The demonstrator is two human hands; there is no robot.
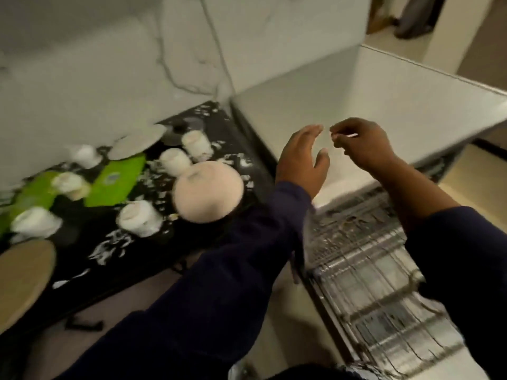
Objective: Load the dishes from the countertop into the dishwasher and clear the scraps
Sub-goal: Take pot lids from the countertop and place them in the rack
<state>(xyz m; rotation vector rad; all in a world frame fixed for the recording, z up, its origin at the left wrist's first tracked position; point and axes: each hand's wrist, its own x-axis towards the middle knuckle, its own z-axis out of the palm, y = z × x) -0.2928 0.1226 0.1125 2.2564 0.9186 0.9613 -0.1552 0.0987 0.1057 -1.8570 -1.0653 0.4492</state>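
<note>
My left hand (300,160) is raised with straight, spread fingers and holds nothing. My right hand (362,144) hovers just right of it with curled fingers, thumb and forefinger close together; blur hides whether they pinch anything. Both hang over the back of the pulled-out wire dishwasher rack (370,270), which looks bare. To the left, on the black patterned countertop (82,242), lie an upturned pink bowl (208,193), several white cups such as the nearest one (140,218), a grey plate (137,142) and a tan plate (24,278).
Two green mats (115,179) lie under the cups. White scraps (109,248) are scattered over the counter. A white flat panel (384,100) spreads behind my hands, above the dishwasher. A marbled wall (109,64) backs the counter. Floor shows at the far right.
</note>
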